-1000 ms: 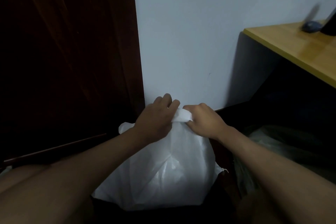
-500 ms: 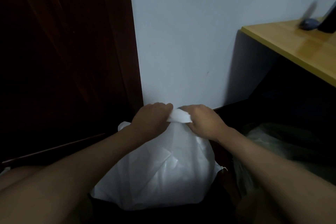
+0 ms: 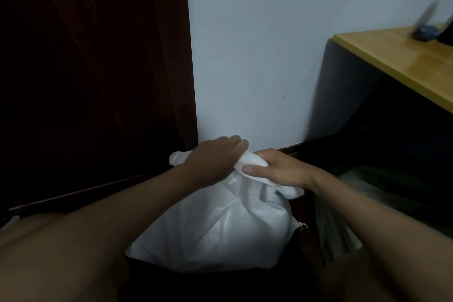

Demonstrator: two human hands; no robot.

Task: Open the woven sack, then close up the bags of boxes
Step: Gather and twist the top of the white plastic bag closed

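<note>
A full white woven sack (image 3: 220, 225) stands on the dark floor against the wall, between my forearms. Its top is bunched into a twisted neck. My left hand (image 3: 213, 159) grips that neck from the left, fingers curled over it. My right hand (image 3: 277, 169) clamps the neck from the right, thumb on top, with a loose flap of sack hanging below the wrist. What is inside the sack is hidden. A translucent plastic bag (image 3: 343, 216) lies in shadow to the right of the sack; its contents cannot be made out.
A dark wooden door (image 3: 93, 68) fills the left side. A pale wall (image 3: 257, 56) rises behind the sack. A yellow wooden desk (image 3: 404, 61) juts in at the upper right, with a small dark object (image 3: 426, 32) on it and deep shadow beneath.
My right hand has turned and shifted lower on the neck, thumb now on top, and a flap of sack has come loose below it. My left hand stays gripped.
</note>
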